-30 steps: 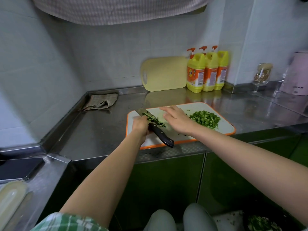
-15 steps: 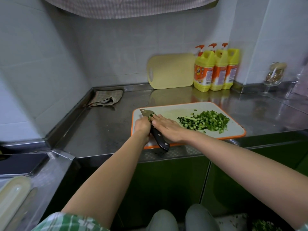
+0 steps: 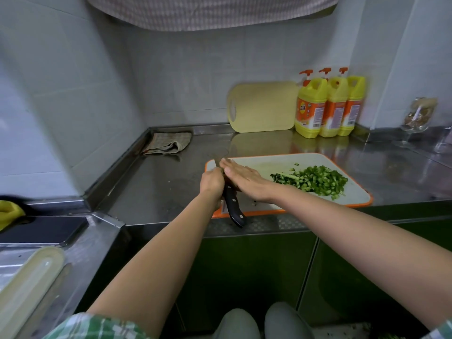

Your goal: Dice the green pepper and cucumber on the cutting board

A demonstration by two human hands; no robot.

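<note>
A white cutting board (image 3: pixel 355 192) with an orange edge lies on the shiny steel bench (image 3: pixel 159 189). On the right half of the board sits a pile of small green bits (image 3: pixel 318 179), already chopped. A few long green strips stick out of the pile on its left side. I cannot tell which bits are pepper and which are cucumber.

The left hand (image 3: pixel 212 181) is at the left end of the board. Its fingers are curled tight around the knife (image 3: pixel 234 206), up where the black handle meets the blade. The handle points back at the person and hangs out over the front edge of the board.

The right hand (image 3: pixel 242 176) lies flat on top of the blade. Its fingers (image 3: pixel 228 163) are straight and close together, not gripping anything. Most of the blade is hidden under this hand, and only a blurry tip shows at the far end.

A folded cloth (image 3: pixel 167 143) lies in the back corner of the bench. A yellow board (image 3: pixel 263 106) leans on the wall. Next to it stand three yellow bottles (image 3: pixel 327 106) with orange pump tops. A glass (image 3: pixel 418 118) stands far off to the right.
</note>
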